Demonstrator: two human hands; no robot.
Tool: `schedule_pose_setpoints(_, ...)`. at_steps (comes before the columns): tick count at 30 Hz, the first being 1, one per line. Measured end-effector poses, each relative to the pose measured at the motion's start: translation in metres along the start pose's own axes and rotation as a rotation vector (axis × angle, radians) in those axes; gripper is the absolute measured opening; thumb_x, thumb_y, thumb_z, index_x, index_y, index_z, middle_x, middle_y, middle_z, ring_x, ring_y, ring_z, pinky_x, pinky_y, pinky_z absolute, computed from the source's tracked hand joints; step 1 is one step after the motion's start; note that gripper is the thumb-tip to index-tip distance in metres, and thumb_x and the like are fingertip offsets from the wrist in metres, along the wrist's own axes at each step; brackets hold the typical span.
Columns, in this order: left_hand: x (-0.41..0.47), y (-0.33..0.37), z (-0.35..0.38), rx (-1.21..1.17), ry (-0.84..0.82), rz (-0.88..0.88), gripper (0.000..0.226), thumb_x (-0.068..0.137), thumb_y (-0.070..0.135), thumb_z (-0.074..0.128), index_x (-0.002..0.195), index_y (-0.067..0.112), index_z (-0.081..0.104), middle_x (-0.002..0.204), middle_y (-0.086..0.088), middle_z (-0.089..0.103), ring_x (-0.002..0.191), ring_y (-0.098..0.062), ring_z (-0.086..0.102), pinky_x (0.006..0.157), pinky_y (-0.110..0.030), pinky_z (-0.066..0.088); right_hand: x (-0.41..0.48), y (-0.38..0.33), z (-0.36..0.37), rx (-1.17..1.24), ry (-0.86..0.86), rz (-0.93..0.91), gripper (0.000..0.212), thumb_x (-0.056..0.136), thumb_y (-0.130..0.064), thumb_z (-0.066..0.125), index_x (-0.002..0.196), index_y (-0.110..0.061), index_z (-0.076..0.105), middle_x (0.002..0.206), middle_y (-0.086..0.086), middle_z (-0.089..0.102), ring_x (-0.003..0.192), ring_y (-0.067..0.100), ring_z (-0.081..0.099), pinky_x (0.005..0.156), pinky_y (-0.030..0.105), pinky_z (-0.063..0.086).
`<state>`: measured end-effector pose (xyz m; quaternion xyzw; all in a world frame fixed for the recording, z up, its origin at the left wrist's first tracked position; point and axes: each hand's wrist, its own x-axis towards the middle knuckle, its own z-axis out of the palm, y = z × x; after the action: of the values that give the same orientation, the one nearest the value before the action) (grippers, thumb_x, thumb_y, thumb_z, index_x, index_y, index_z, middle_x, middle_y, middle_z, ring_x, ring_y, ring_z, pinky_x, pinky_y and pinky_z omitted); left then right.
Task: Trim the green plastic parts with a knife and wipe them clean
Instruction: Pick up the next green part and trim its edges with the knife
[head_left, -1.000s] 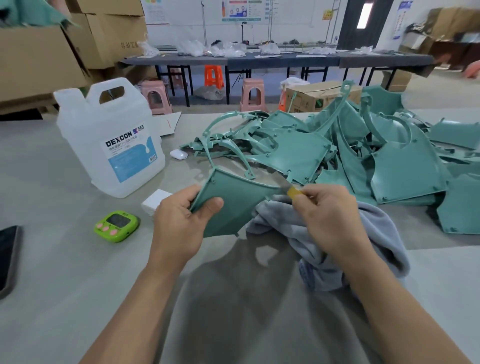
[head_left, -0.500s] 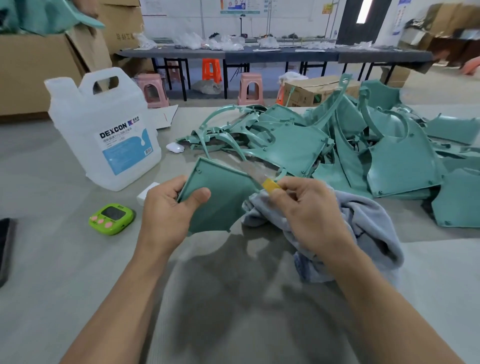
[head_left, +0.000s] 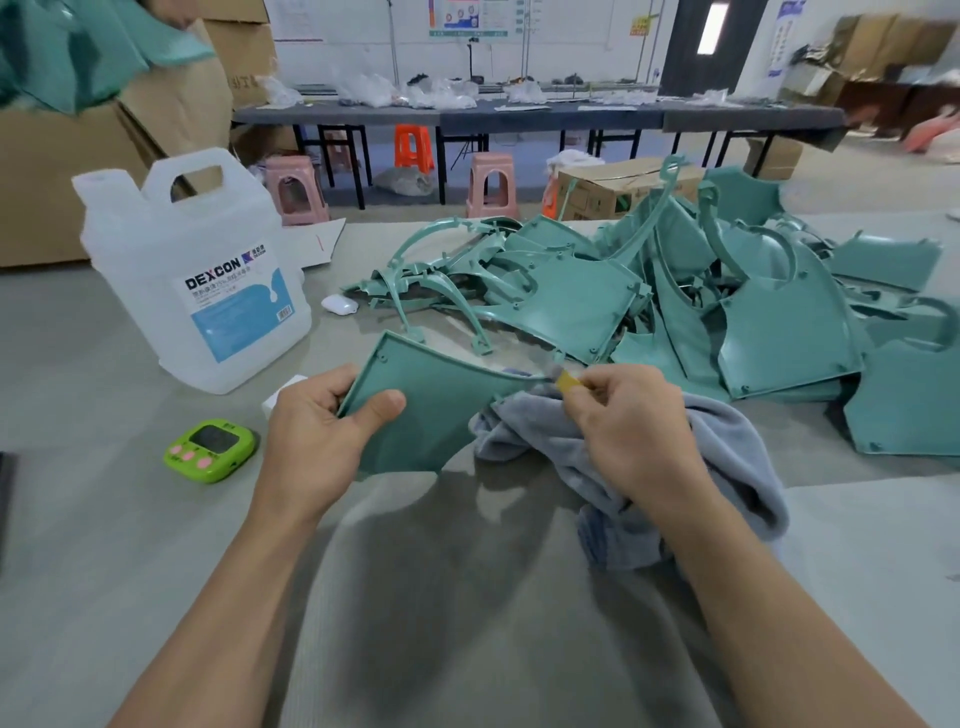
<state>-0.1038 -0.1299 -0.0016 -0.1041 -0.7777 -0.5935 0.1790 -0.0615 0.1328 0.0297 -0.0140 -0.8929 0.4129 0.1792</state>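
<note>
Barely visible knife: only a yellow stub of handle shows past the fingertips. The blade is a pale blur at the upper right corner of the held part, and whether it touches that edge cannot be told.
Right hand: fingers curled, thumb and forefinger pinching the knife handle. It sits over the grey cloth; whether it also holds the cloth cannot be told.
Left hand: grips the green plastic part at its left edge, thumb pressed on the near face and fingers curled behind.
Green plastic part: a ribbed panel with a curved top edge, tilted up off the bench between the two hands. Its lower right corner is covered by the cloth.
Grey cloth: bunched on the bench under the right wrist, touching the nearest pieces of the pile.
Pile of green parts: heaped on the far right of the bench, overlapping so that single pieces are hard to separate. It runs off the right edge of the view.
Phone: a dark sliver cut off at the left edge.
White box: mostly hidden behind the left hand.
Open room: bare bench surface lies between the forearms and to the left of the green timer.
Jug: translucent white, labelled DEXCON, upright on the left near the earbud case. Its fill level cannot be read.
Cardboard box: beyond the far bench edge, contents out of sight.
</note>
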Motion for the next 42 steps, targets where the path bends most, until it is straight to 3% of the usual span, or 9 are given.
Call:
schedule_pose_setpoints(5,0.001,-0.003,0.0,0.048,-0.001,-0.005,0.032,0.071,0.054,0.074,0.085,0.026,0.075,0.074,-0.008,0.072,0.063,-0.032,0.064,0.056,-0.054,0.053,-0.009,-0.016,0.017,0.156,-0.095,-0.102,0.039,0.096,-0.021,0.06,0.059,-0.014,0.053,0.046,-0.008,0.036,0.044,0.008,0.028,0.043,0.021,0.023)
schedule_pose_setpoints(9,0.0,0.001,-0.003,0.041,-0.003,-0.003,0.024,0.07,0.054,0.073,0.086,0.037,0.077,0.077,0.001,0.076,0.068,-0.022,0.069,0.06,-0.05,0.056,0.004,0.011,-0.004,-0.173,-0.047,0.033,0.035,0.098,-0.022,0.057,0.069,-0.003,0.059,0.054,0.008,0.054,0.047,0.021,0.041,0.043,0.03,0.032)
schedule_pose_setpoints(12,0.001,0.002,-0.005,0.015,-0.006,-0.028,0.024,0.069,0.052,0.074,0.087,0.036,0.077,0.08,0.001,0.077,0.074,-0.029,0.072,0.064,-0.052,0.057,0.001,0.007,-0.001,-0.069,0.011,-0.038,0.037,0.098,-0.022,0.058,0.065,-0.006,0.054,0.049,0.0,0.043,0.045,0.013,0.03,0.041,0.025,0.026)
schedule_pose_setpoints(15,0.002,0.003,-0.011,-0.057,0.016,-0.045,0.02,0.067,0.046,0.077,0.085,0.038,0.079,0.079,0.007,0.078,0.066,-0.012,0.071,0.054,-0.034,0.057,-0.002,-0.001,0.007,0.118,-0.088,-0.08,0.034,0.094,-0.021,0.061,0.064,-0.006,0.054,0.049,-0.003,0.036,0.046,0.01,0.025,0.043,0.026,0.023)
schedule_pose_setpoints(19,0.002,0.007,-0.016,-0.083,-0.01,-0.081,0.013,0.07,0.028,0.077,0.079,0.038,0.08,0.073,0.008,0.076,0.059,-0.008,0.068,0.052,-0.021,0.052,0.009,0.016,0.001,-0.046,-0.132,0.01,0.044,0.097,-0.02,0.06,0.058,-0.008,0.046,0.043,-0.007,0.035,0.042,0.01,0.026,0.041,0.022,0.024)
schedule_pose_setpoints(23,0.003,0.01,-0.024,-0.179,0.039,-0.186,0.013,0.069,0.021,0.078,0.076,0.032,0.082,0.073,0.004,0.077,0.059,-0.011,0.07,0.053,-0.021,0.055,0.012,0.02,0.001,-0.089,-0.014,0.04,0.039,0.101,-0.021,0.057,0.07,0.003,0.056,0.05,0.009,0.042,0.046,0.015,0.029,0.041,0.027,0.023)
schedule_pose_setpoints(29,0.007,0.008,-0.034,-0.239,0.083,-0.327,0.02,0.08,0.006,0.074,0.073,0.024,0.082,0.071,-0.001,0.077,0.057,-0.016,0.071,0.049,-0.025,0.055,-0.003,0.003,0.011,0.143,-0.174,-0.059,0.032,0.093,-0.026,0.061,0.068,-0.008,0.059,0.049,-0.008,0.038,0.047,0.01,0.029,0.046,0.029,0.025)
schedule_pose_setpoints(35,0.007,0.007,-0.035,-0.301,0.107,-0.374,0.02,0.083,0.007,0.072,0.071,0.021,0.081,0.072,-0.003,0.077,0.057,-0.019,0.071,0.052,-0.03,0.059,0.005,0.014,0.004,-0.115,0.034,0.097,0.036,0.097,-0.015,0.053,0.064,-0.002,0.048,0.052,0.003,0.039,0.051,0.018,0.029,0.048,0.032,0.025)
schedule_pose_setpoints(42,0.007,0.008,-0.031,-0.326,0.112,-0.36,0.024,0.086,0.007,0.069,0.069,0.02,0.081,0.069,0.0,0.076,0.055,-0.016,0.071,0.052,-0.03,0.06,-0.005,-0.005,0.018,0.104,0.014,-0.029,0.031,0.096,-0.022,0.06,0.069,-0.007,0.059,0.049,-0.009,0.04,0.049,0.008,0.033,0.047,0.025,0.026)
